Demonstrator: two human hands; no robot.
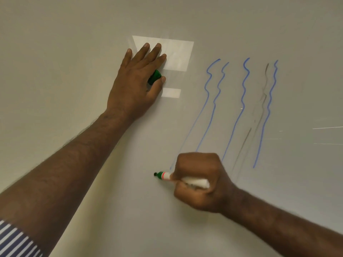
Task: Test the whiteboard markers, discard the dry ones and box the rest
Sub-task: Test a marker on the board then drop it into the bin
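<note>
Right hand [200, 180] gripped the green marker [167, 176] in a fist, tip on the whiteboard [74, 52]; left hand [137, 82], fingers flat on that board, pinched its cap [154, 76].

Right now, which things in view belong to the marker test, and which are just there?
Job:
- green marker, gripped by right hand
- green cap, held under left hand
- whiteboard
- blue test lines, faint grey line

Just there:
- light reflections
- striped sleeve

Marker test at whiteboard [74, 43]
Right hand [200, 182] grips green-tipped marker [165, 176], tip at board; left hand [137, 80] lies flat on board, thumb pinning green cap [155, 76]; four blue wavy lines [245, 101] and one faint grey line [263, 93] to the right
</note>
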